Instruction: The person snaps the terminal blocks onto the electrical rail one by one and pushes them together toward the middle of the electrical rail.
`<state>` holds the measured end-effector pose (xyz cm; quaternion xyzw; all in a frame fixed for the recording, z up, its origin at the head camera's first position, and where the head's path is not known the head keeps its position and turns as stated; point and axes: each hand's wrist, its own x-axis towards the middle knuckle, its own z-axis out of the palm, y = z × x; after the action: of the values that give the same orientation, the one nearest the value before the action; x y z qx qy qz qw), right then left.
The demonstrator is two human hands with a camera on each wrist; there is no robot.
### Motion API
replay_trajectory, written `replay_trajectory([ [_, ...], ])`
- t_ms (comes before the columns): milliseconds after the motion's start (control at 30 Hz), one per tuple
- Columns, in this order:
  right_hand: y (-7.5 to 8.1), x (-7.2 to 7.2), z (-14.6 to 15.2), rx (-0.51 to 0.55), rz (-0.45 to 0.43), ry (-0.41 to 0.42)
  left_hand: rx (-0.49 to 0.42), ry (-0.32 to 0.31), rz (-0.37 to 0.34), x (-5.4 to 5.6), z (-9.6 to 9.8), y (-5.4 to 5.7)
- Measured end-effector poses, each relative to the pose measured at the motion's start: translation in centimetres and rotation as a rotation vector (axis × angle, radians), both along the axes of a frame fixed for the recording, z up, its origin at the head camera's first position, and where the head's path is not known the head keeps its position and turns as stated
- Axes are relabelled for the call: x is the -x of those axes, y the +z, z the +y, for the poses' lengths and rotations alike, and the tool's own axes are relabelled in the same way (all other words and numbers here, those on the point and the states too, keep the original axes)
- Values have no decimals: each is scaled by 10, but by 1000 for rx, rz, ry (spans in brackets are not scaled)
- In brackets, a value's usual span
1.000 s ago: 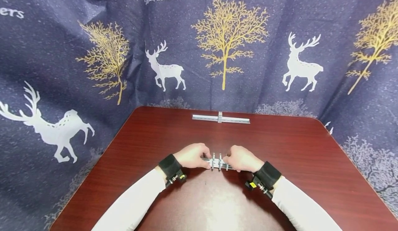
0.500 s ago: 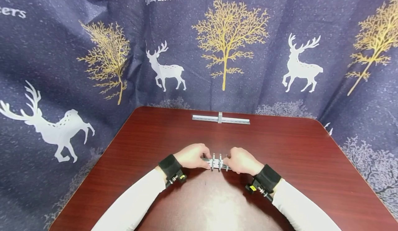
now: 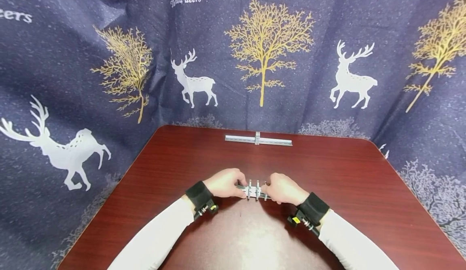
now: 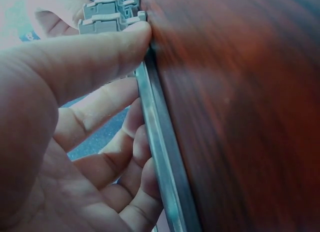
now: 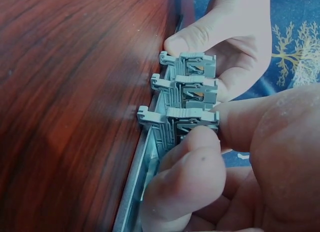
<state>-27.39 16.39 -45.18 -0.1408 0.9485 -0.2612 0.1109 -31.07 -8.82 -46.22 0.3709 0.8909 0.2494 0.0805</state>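
Note:
A metal DIN rail [image 4: 159, 123] lies crosswise between the two hands, low over the tabletop in the head view. My left hand [image 3: 223, 182] grips its left part, thumb on one side and fingers on the other. Several grey terminal blocks sit across the rail in a row; the right wrist view shows a far block [image 5: 200, 63], a middle block [image 5: 196, 85] and a near block [image 5: 192, 115]. My right hand [image 3: 285, 188] pinches the near block between thumb and curled index finger. Its remaining fingers are curled beside the rail, hiding part of it.
At the table's far edge lies a second rail [image 3: 238, 138] with a small block [image 3: 257, 138] across its middle. The reddish-brown table [image 3: 196, 152] is bordered behind by a dark blue curtain [image 3: 233, 88] printed with deer and trees.
My right hand has shifted slightly toward the body, its lower fingers drawn in. The left hand holds the rail as before, and the blocks look unmoved.

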Motion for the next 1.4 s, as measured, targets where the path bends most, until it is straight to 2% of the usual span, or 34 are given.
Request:
replay_trajectory([
  [433, 0, 1, 7, 61, -42, 43, 5, 5, -6, 0, 1, 0],
  [733, 8, 7, 28, 136, -72, 85, 19, -4, 8, -1, 4, 2],
  [1033, 13, 13, 47, 132, 0, 263, 35, -7, -4, 1, 3, 2],
  [1400, -2, 17, 40, 31, 168, 339, 12, -13, 32, 1, 8, -4],
])
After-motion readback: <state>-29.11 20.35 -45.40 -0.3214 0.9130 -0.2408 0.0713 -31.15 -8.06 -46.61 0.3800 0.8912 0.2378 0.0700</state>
